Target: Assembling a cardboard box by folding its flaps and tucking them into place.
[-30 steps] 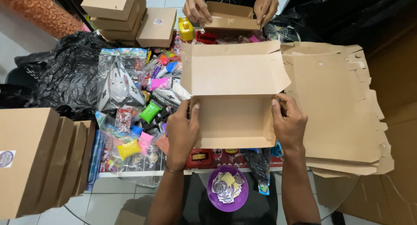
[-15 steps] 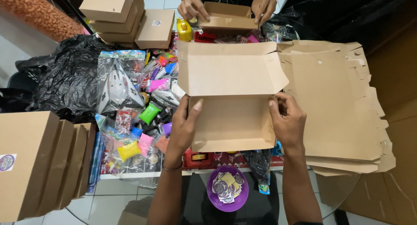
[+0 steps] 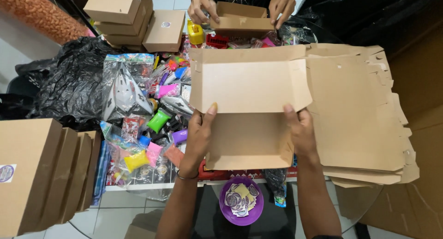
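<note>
Since the earlier frame both hands have slid a little lower along the sides of the cardboard box (image 3: pixel 249 114), thumbs now pressing its side walls upright. The table (image 3: pixel 138 187) is crowded: a stack of flat cardboard blanks (image 3: pixel 355 114) just right of the box, black plastic bags (image 3: pixel 69 82) and finished boxes (image 3: pixel 41 174) to the left. The left hand (image 3: pixel 199 133) and right hand (image 3: pixel 301 130) grip the half-folded box at centre. Beneath it sits a purple bowl of stickers (image 3: pixel 241 201).
</note>
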